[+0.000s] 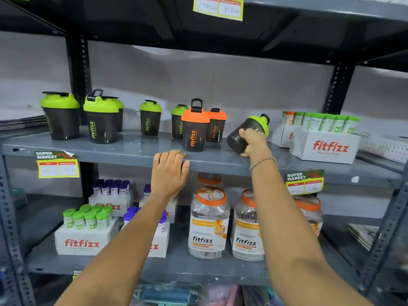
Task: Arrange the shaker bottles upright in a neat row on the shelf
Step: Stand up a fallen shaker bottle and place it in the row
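Shelf (136, 154): grey metal, middle tier of a rack.
Box (326, 149): white, printed "fitfizz", full of green-capped tubes, just right of the tilted bottle, crowding that end.
Jars (208, 224): orange-lidded, on the tier below.
Green bottles (59, 117): five upright at the left, unevenly spaced, some behind others.
Orange bottles (195, 129): two upright mid-shelf, just left of the tilted one.
Tilted bottle (247, 132): green lid up and right, base low by the shelf's front.
Right hand (254, 143): fingers wrapped round the tilted bottle's body.
Left hand (169, 166): fingers together, curled over the shelf's front edge.
Bracelet (262, 162): on the right wrist.
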### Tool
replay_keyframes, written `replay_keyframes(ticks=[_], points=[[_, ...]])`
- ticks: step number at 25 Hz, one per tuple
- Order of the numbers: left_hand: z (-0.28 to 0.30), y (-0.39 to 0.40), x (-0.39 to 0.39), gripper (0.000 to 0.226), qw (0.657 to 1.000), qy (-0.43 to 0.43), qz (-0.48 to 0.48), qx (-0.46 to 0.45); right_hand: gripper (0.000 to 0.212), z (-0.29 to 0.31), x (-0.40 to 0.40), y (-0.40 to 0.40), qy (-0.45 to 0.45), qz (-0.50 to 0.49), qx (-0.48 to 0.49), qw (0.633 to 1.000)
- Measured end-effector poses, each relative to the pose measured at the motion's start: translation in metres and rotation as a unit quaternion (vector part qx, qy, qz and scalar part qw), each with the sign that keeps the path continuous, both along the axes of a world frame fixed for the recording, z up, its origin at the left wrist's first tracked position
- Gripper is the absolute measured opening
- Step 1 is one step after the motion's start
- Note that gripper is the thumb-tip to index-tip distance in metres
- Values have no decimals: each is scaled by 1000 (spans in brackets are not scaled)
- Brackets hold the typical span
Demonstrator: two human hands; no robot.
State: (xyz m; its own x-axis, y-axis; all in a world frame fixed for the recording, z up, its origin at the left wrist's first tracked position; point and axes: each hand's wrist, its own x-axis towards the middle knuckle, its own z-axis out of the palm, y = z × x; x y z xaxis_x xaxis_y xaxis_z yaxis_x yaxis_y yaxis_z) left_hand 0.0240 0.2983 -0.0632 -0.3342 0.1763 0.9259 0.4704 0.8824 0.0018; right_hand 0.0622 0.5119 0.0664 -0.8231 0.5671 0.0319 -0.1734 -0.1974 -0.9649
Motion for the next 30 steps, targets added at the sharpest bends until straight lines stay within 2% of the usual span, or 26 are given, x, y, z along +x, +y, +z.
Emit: replay_keyframes(ticks=[4, 5, 9, 13, 15, 16, 19, 25, 27, 30], points=[[9, -27, 2, 40, 997, -33, -26, -64, 30, -5, 66, -34, 58, 53, 39, 996], [13, -43, 0, 42, 996, -55, -22, -66, 29, -7, 73, -48, 75, 67, 55, 993], [18, -113, -13, 43, 993, -68, 30, -91, 53, -12, 71, -127, 132, 178, 105, 970], [17, -164, -23, 41, 992, -56, 44, -104, 111, -12, 8, -198, 99, 208, 178, 957], [15, -182, -30, 40, 994, -55, 27, -86, 128, -16, -30, -212, 66, 210, 205, 954], [13, -187, -34, 39, 995, -53, 16, -78, 127, -13, -33, -222, 46, 206, 216, 953], [9, -186, -41, 40, 996, -41, 0, -85, 107, -15, -47, -227, -11, 174, 239, 955], [3, -188, -53, 42, 997, -5, -7, -78, 85, -28, -88, -218, 5, 167, 250, 954], [1, -187, -56, 41, 997, 13, -13, -72, 92, -28, -96, -214, 8, 178, 246, 953], [2, -188, -59, 38, 997, 40, -12, -65, 125, -30, -102, -206, -1, 208, 194, 959]])
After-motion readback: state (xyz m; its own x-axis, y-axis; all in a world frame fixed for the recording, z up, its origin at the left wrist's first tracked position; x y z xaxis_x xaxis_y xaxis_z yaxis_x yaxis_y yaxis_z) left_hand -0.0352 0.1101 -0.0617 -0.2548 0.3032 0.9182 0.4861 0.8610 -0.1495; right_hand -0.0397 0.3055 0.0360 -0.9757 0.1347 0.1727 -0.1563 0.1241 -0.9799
